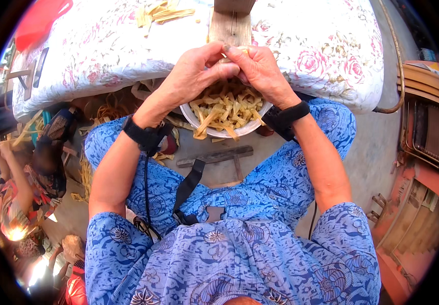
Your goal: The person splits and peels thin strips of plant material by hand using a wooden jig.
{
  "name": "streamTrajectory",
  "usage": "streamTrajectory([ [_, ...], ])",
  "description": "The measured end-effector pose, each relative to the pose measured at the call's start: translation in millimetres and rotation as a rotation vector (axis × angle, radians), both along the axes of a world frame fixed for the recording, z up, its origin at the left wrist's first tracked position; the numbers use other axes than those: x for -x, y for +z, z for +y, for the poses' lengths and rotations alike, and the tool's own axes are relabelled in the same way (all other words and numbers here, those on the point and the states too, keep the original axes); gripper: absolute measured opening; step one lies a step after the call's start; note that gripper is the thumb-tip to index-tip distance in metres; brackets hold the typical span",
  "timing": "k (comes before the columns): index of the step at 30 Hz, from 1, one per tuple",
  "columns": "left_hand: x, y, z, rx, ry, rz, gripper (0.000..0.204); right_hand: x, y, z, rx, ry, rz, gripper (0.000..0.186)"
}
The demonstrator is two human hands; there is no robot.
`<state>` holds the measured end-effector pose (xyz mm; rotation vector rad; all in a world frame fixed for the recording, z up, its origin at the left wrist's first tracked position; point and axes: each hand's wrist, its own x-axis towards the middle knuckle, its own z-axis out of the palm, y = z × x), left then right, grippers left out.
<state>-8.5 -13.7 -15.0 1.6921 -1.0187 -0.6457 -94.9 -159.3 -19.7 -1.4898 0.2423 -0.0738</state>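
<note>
My left hand (195, 71) and my right hand (262, 70) meet fingertip to fingertip over the near edge of the cloth-covered table (102, 51). Both are closed in a pinch. A bit of a pale yellow strip (245, 51) shows by the right fingers; the rest of it is hidden by the fingers. Right below them stands a white bowl (188, 116), heaped with folded or knotted yellow dried strips (224, 111). Just beyond the hands, a wooden board (229, 31) with an upright block lies on the flowered cloth.
Loose yellow strips (164, 12) lie at the far edge of the table. A red thing (39, 23) is at the far left. A wooden piece (214, 156) is on the floor between my knees. At left, another person (19, 183) holds strips; brown furniture (425, 132) stands at right.
</note>
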Motion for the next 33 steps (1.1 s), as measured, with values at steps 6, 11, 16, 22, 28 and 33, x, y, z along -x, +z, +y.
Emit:
streamTrajectory([
  [6, 5, 15, 5, 0.05, -0.053, 0.214, 0.019, 9, 30, 3, -0.274, 0.007, 0.161, 0.034],
  [11, -4, 1, 28, -0.008, 0.125, 0.526, 0.022, 15, 5, -79, -0.137, -0.216, -0.321, 0.022],
  [16, -3, 12, 15, -0.034, 0.103, 0.38, 0.02, 6, 17, -22, -0.205, 0.007, 0.134, 0.023],
  [22, -10, 10, -2, -0.092, 0.141, -0.007, 0.014, -12, 7, -20, -0.244, 0.023, 0.022, 0.018],
  [28, -46, -2, -29, 0.013, 0.193, -0.123, 0.01, -36, -5, -34, -0.145, -0.188, -0.024, 0.016],
  [33, -68, -16, -43, 0.026, 0.142, -0.083, 0.009, -48, -9, -38, -0.211, -0.301, -0.057, 0.013],
])
